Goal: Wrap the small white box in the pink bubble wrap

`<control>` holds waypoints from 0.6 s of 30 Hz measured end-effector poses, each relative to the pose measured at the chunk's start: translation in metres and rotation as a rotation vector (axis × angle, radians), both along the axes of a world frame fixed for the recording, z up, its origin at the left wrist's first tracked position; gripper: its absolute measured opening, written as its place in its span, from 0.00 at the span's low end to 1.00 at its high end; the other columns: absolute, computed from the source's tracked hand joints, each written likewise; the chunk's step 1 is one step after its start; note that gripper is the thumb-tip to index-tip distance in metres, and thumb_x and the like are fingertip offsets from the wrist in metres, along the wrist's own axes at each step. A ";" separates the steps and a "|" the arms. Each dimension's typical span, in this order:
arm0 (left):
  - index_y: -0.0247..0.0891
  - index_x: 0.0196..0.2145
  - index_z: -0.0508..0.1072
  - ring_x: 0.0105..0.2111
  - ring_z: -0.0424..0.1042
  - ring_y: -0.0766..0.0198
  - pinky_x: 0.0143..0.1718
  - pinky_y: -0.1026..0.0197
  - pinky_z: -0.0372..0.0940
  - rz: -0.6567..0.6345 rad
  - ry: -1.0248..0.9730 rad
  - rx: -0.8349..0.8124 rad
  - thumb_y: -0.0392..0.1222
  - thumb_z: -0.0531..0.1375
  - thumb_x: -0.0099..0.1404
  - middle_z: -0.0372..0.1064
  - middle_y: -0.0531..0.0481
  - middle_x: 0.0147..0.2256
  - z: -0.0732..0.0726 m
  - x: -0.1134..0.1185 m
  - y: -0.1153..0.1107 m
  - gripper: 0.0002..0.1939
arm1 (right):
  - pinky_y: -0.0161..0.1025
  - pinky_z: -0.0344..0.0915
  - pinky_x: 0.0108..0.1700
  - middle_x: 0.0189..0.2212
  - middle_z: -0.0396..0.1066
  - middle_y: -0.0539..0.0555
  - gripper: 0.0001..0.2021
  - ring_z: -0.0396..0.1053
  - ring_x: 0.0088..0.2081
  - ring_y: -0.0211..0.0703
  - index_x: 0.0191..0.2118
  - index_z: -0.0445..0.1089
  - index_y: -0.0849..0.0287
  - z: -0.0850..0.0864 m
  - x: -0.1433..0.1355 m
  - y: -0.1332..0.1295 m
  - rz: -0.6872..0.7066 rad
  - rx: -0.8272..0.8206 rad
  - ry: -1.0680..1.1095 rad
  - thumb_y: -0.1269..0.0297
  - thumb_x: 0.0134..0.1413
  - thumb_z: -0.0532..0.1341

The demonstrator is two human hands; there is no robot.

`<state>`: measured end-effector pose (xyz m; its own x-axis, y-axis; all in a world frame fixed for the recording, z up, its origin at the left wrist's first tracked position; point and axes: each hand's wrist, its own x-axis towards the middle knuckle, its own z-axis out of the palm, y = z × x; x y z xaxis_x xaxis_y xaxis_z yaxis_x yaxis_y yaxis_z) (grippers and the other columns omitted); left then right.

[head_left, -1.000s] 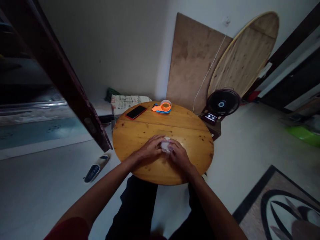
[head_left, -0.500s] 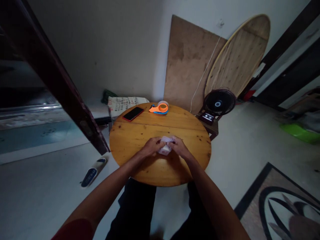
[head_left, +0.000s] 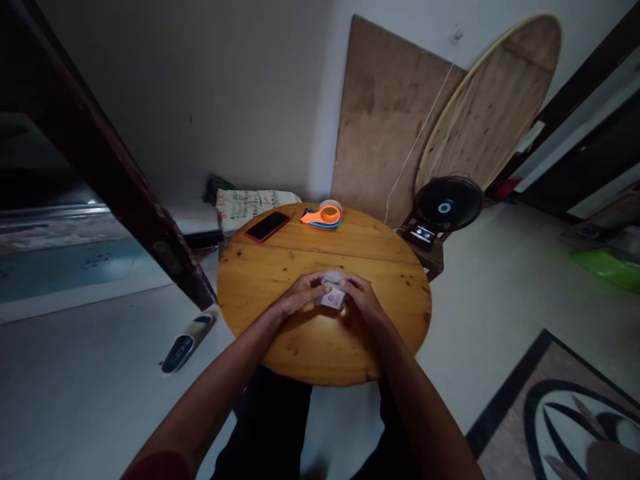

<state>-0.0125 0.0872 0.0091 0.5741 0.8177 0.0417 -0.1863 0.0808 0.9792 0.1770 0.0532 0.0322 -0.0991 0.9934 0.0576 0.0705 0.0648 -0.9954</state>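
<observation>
A small whitish box with pink marks, which looks wrapped in clear plastic, is held above the near middle of the round wooden table. My left hand grips its left side, thumb on the front. On the right side my right hand holds it, thumb near the top. An orange and blue tape dispenser lies at the table's far edge, with a phone in a red case to its left.
A black fan stands on a small dark stool right of the table. Two wooden boards lean on the wall behind. Printed sacking sits behind the table's left edge. A slipper lies on the floor at left.
The box has tilted so that its pink marks show, and my thumbs have shifted on it. The view has moved slightly. Phone and tape dispenser stay in place on the table.
</observation>
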 end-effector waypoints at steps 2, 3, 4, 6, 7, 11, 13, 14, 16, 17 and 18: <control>0.34 0.50 0.71 0.42 0.73 0.59 0.45 0.58 0.67 0.013 0.012 0.011 0.50 0.66 0.57 0.73 0.41 0.47 0.000 0.000 0.000 0.27 | 0.39 0.70 0.41 0.39 0.76 0.55 0.18 0.73 0.39 0.44 0.45 0.72 0.60 0.000 0.001 -0.005 0.036 0.026 -0.006 0.55 0.50 0.64; 0.33 0.50 0.72 0.42 0.73 0.59 0.44 0.59 0.67 0.021 0.024 0.021 0.51 0.66 0.57 0.73 0.41 0.47 0.000 0.001 0.000 0.26 | 0.40 0.70 0.42 0.40 0.75 0.55 0.20 0.73 0.41 0.45 0.46 0.71 0.59 0.000 0.002 -0.007 0.045 0.040 -0.023 0.55 0.48 0.65; 0.33 0.49 0.72 0.41 0.73 0.60 0.43 0.59 0.67 0.034 0.040 0.033 0.51 0.65 0.57 0.74 0.41 0.46 0.001 0.001 -0.001 0.25 | 0.41 0.70 0.43 0.41 0.75 0.54 0.21 0.73 0.41 0.45 0.47 0.71 0.59 -0.001 0.003 -0.008 0.053 0.052 -0.045 0.56 0.46 0.67; 0.32 0.46 0.73 0.39 0.73 0.62 0.42 0.61 0.66 0.065 0.079 0.065 0.51 0.64 0.58 0.74 0.43 0.43 0.003 0.002 -0.001 0.23 | 0.40 0.70 0.42 0.39 0.75 0.53 0.21 0.73 0.40 0.44 0.45 0.72 0.59 -0.004 0.005 -0.007 0.071 0.063 -0.098 0.56 0.45 0.67; 0.32 0.45 0.73 0.37 0.72 0.63 0.40 0.62 0.66 0.081 0.099 0.083 0.51 0.64 0.58 0.74 0.44 0.41 0.004 0.002 -0.002 0.22 | 0.40 0.70 0.42 0.38 0.75 0.53 0.20 0.73 0.39 0.44 0.44 0.72 0.59 -0.006 0.006 -0.006 0.077 0.068 -0.121 0.56 0.45 0.67; 0.32 0.40 0.74 0.34 0.71 0.65 0.37 0.63 0.65 0.118 0.135 0.152 0.51 0.63 0.59 0.73 0.47 0.36 0.003 0.003 -0.002 0.19 | 0.39 0.69 0.42 0.40 0.75 0.54 0.17 0.72 0.40 0.43 0.43 0.73 0.59 -0.013 0.012 -0.001 0.080 0.119 -0.157 0.56 0.47 0.66; 0.32 0.40 0.73 0.33 0.70 0.65 0.36 0.63 0.64 0.114 0.130 0.160 0.51 0.63 0.58 0.73 0.47 0.35 0.001 0.003 -0.002 0.19 | 0.39 0.69 0.44 0.42 0.75 0.55 0.17 0.72 0.41 0.43 0.42 0.74 0.58 -0.015 0.013 0.000 0.087 0.155 -0.167 0.56 0.47 0.66; 0.32 0.40 0.73 0.33 0.70 0.65 0.36 0.63 0.64 0.112 0.126 0.159 0.51 0.63 0.58 0.73 0.48 0.35 0.001 0.003 -0.001 0.19 | 0.40 0.69 0.44 0.42 0.75 0.55 0.17 0.72 0.42 0.43 0.42 0.74 0.58 -0.016 0.013 0.001 0.092 0.172 -0.174 0.56 0.48 0.66; 0.32 0.39 0.73 0.33 0.70 0.66 0.36 0.63 0.64 0.122 0.126 0.157 0.51 0.64 0.57 0.73 0.48 0.34 0.000 0.003 -0.001 0.19 | 0.40 0.68 0.45 0.43 0.75 0.56 0.16 0.72 0.43 0.43 0.42 0.75 0.59 -0.016 0.013 0.001 0.096 0.203 -0.190 0.56 0.49 0.65; 0.33 0.38 0.73 0.32 0.70 0.66 0.36 0.63 0.64 0.132 0.128 0.157 0.52 0.63 0.57 0.73 0.48 0.34 -0.001 0.004 -0.001 0.19 | 0.40 0.68 0.45 0.42 0.75 0.56 0.15 0.72 0.43 0.44 0.42 0.75 0.59 -0.016 0.012 0.000 0.092 0.215 -0.199 0.57 0.50 0.65; 0.33 0.38 0.74 0.32 0.70 0.66 0.36 0.64 0.64 0.143 0.132 0.157 0.52 0.63 0.57 0.72 0.49 0.33 -0.001 0.004 -0.001 0.19 | 0.40 0.69 0.45 0.42 0.75 0.56 0.14 0.72 0.43 0.44 0.42 0.75 0.59 -0.016 0.010 0.000 0.083 0.225 -0.211 0.57 0.51 0.64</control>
